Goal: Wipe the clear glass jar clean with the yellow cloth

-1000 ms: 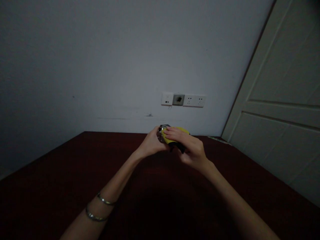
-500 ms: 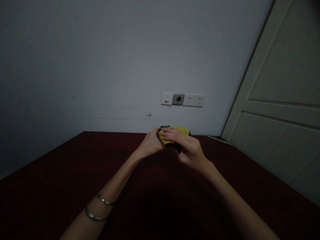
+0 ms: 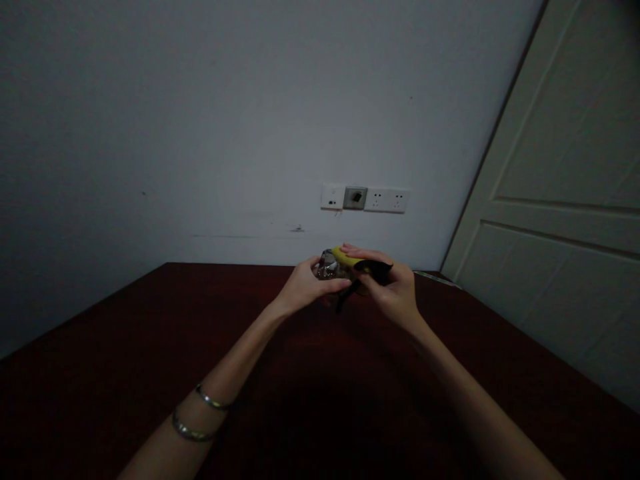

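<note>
My left hand [image 3: 307, 288] is closed round a shiny clear glass object [image 3: 327, 265], held just above the table; its full shape is hidden by my fingers. My right hand [image 3: 395, 287] grips a yellow cloth [image 3: 346, 257] with black on its edge or other side. The cloth presses against the right side of the glass object, and a dark strip of it hangs below my left thumb. Two silver bangles [image 3: 193, 427] circle my left forearm.
A dark red table [image 3: 200, 333] stretches beneath my hands up to a pale wall [image 3: 250, 133]. Wall sockets [image 3: 385, 200] sit above its far edge. At the right stands a panelled white door [image 3: 560, 200], with a thin flat strip [image 3: 437, 279] lying near it on the table.
My right hand has shifted slightly right and turned, drawing the cloth partly off the glass object. More of the glass now shows, and my left thumb has come into view across its front.
</note>
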A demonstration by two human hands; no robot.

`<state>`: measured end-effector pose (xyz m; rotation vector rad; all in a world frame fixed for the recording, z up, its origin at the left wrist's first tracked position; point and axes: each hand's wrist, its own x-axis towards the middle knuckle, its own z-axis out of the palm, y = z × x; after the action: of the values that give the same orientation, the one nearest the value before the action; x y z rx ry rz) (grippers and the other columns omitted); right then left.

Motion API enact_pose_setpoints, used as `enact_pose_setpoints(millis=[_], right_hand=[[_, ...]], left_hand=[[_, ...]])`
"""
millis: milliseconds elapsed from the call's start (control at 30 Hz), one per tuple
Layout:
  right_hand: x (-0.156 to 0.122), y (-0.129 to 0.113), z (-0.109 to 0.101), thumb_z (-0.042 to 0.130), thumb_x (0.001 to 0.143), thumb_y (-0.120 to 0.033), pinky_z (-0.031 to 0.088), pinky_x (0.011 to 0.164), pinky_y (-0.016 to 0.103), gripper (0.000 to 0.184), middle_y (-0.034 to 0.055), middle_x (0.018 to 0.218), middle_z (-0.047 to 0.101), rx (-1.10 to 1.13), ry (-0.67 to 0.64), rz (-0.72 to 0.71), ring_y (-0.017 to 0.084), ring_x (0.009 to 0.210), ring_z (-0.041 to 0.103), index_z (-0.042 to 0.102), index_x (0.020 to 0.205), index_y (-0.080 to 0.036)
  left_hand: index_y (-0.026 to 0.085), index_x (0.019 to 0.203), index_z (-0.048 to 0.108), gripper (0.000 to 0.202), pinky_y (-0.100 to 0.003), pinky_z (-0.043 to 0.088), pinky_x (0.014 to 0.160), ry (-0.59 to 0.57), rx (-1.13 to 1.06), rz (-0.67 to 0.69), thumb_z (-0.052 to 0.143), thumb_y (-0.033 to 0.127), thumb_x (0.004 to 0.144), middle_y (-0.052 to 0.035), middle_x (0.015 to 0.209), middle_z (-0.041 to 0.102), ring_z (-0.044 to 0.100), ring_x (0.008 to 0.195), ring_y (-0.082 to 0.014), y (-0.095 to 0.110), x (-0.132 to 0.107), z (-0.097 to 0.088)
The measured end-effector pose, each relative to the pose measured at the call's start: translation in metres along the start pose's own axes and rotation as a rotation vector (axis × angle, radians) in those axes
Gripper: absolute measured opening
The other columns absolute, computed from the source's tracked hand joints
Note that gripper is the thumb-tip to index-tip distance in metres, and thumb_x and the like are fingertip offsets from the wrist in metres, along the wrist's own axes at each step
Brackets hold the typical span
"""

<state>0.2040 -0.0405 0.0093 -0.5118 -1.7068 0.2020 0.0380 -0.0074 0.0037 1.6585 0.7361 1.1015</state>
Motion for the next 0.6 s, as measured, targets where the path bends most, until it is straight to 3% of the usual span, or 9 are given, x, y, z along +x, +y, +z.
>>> enact_pose_setpoints(millis=[133,333,600], right_hand=[[0.0,-0.005,-0.003,0.056,0.08,-0.008,0.047,0.101,0.041,0.032,0.0016,0.109,0.071,-0.006,-0.065,-0.069,0.02,0.109,0.063,0.067,0.104,-0.025],[-0.001,0.001,0.003,0.058,0.081,-0.012,0.051,0.096,0.04,0.025,0.0025,0.107,0.072,-0.054,0.099,0.008,0.02,0.105,0.066,0.068,0.1,-0.025],[-0.004,0.003,0.009,0.055,0.082,-0.011,0.046,0.102,0.045,0.031,0.0043,0.116,0.068,-0.09,0.082,-0.053,0.02,0.112,0.062,0.066,0.108,-0.025]], left_hand=[[0.012,0.102,0.055,0.059,-0.028,0.054,0.047,-0.01,-0.096,0.014,0.079,0.04,0.056,-0.0052,0.086,0.062,0.06,0.065,-0.0142,0.0,0.001,-0.002],[0.013,0.1,0.052,0.061,-0.027,0.054,0.048,-0.021,-0.089,-0.012,0.081,0.041,0.055,-0.0042,0.083,0.061,0.061,0.066,-0.0144,0.002,0.003,-0.002],[0.016,0.107,0.045,0.069,-0.027,0.055,0.051,-0.003,-0.168,-0.025,0.081,0.045,0.056,-0.0093,0.098,0.06,0.063,0.074,-0.0171,-0.004,0.004,0.0]])
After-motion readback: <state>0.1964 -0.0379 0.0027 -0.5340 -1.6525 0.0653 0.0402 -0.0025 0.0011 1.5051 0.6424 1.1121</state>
